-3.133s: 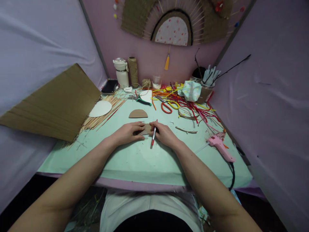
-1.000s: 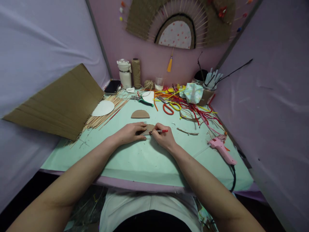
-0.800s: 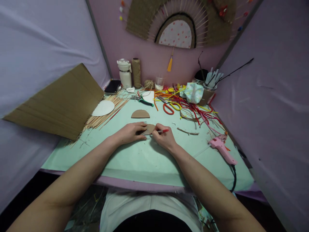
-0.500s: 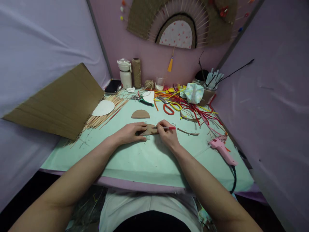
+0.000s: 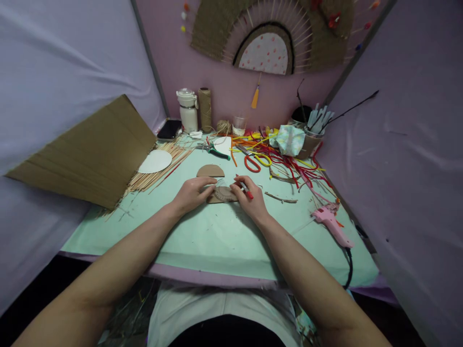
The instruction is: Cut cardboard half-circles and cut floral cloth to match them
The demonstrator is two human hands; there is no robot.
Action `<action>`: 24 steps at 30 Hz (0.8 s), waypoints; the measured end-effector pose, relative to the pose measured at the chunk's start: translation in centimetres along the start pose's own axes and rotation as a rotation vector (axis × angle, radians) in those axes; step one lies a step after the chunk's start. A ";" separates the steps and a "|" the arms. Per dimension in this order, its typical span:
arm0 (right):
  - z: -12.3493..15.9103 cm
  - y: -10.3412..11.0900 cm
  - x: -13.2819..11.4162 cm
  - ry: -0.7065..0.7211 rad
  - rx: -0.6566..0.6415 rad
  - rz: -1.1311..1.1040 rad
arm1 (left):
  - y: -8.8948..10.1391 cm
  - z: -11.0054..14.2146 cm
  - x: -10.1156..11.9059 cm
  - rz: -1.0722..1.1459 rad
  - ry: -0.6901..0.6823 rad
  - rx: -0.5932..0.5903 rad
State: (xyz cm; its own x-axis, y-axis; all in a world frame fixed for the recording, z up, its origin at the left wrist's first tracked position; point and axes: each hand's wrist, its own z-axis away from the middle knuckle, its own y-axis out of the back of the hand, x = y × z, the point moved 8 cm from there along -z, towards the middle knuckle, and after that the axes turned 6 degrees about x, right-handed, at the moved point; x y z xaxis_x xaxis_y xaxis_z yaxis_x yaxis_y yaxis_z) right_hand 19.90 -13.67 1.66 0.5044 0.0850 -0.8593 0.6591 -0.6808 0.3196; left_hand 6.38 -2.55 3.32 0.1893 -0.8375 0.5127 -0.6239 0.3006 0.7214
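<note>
A clear protractor point(image 5: 224, 193) lies over a small brown cardboard piece point(image 5: 213, 199) on the table before me. My left hand point(image 5: 193, 195) has its thumb and index finger closed at the protractor's left edge. On the other side my right hand point(image 5: 252, 198) grips a red pen point(image 5: 249, 193) slantwise, its fingertips also at the protractor's right edge. Just beyond the hands rests a cut cardboard half-disc point(image 5: 211, 170). Part of the lower cardboard is hidden by the protractor and my fingers.
A pink glue gun point(image 5: 334, 226) lies at right, near a twig point(image 5: 280, 198). Scissors point(image 5: 253, 161), pliers point(image 5: 217, 152) and coloured pipe cleaners point(image 5: 285, 161) lie behind. Thin sticks point(image 5: 159, 180) and a large cardboard sheet point(image 5: 90, 149) are at left.
The protractor now lies on top of the cardboard instead of mostly beneath it. My left hand has drawn back slightly, and the pen has tilted away from the cardboard in my right hand.
</note>
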 end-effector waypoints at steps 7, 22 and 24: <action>0.7 -3.1 -0.3 0.165 -0.296 0.326 | -1.9 0.3 -0.6 -0.058 -0.014 -0.215; -1.1 5.3 0.5 0.015 0.304 0.330 | -2.5 0.7 -0.6 -0.010 0.045 -0.271; -1.2 5.0 0.8 0.003 0.271 0.378 | -2.4 0.6 -0.4 -0.025 0.035 -0.265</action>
State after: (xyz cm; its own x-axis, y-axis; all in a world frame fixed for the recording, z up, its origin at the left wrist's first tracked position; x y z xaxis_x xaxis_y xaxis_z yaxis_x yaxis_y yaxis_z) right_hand 24.24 -16.17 3.07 0.6832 -0.2040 -0.7011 0.2595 -0.8297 0.4942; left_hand 7.34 -3.22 1.09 0.2315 -0.8311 0.5056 -0.3993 0.3927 0.8285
